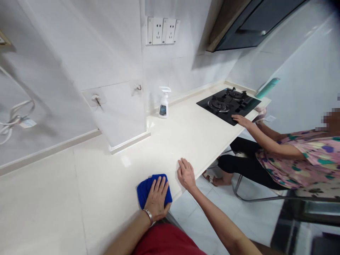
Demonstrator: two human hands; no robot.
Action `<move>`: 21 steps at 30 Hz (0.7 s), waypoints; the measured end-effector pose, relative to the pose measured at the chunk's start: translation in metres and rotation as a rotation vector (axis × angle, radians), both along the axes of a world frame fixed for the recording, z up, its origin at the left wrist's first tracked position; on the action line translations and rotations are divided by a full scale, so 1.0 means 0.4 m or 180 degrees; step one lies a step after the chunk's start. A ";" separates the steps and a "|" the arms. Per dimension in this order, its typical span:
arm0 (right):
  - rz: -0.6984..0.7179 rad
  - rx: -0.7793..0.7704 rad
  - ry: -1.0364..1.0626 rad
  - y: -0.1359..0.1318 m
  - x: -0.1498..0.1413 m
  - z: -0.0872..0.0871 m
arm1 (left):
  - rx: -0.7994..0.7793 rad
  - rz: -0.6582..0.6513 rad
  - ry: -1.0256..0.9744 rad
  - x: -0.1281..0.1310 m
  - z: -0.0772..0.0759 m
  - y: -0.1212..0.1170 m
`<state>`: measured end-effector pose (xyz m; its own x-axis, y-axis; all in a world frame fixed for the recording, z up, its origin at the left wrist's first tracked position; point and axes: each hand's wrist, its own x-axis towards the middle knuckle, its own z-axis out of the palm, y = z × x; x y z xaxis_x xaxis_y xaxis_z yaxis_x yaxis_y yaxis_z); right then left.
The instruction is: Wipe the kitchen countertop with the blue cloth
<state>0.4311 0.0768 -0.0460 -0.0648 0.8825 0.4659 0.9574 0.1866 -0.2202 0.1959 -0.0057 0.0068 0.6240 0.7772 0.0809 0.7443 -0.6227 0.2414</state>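
Left hand (157,198), lower centre, is pressing flat with spread fingers on a blue cloth (146,187) lying on the white counter (106,184). Right hand (186,174), just right of it, is resting open and palm-down at the counter's edge, gripping nothing. Farther back, a spray bottle (164,103) is standing by the wall. At upper right, a seated person's hand (240,120) is touching the black hob (228,102).

The left hand (157,198) hides much of the blue cloth (145,187).
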 end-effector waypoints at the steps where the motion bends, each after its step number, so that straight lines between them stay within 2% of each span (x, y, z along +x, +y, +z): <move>1: -0.0006 -0.0022 -0.0008 0.000 0.002 -0.001 | -0.0050 -0.0159 -0.0028 0.012 0.000 0.000; 4: -0.0014 -0.0117 -0.0029 0.000 0.006 -0.002 | -0.0133 -0.0515 -0.0042 0.037 -0.005 0.016; 7: -0.0019 -0.0219 -0.0005 -0.003 0.008 -0.002 | -0.0087 -0.0613 0.0040 0.053 -0.017 0.052; 13: 0.0044 -0.0036 0.0351 -0.008 0.013 -0.007 | 0.0141 -0.0270 0.0072 0.067 -0.038 0.172; 21: 0.0047 0.0055 0.0508 -0.002 0.012 -0.013 | 0.0291 0.0155 0.0023 0.057 -0.048 0.400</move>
<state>0.4359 0.0760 -0.0511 -0.0018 0.8737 0.4864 0.9077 0.2055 -0.3659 0.2187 0.1542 -0.0125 0.5866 0.7962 0.1483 0.7757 -0.6050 0.1797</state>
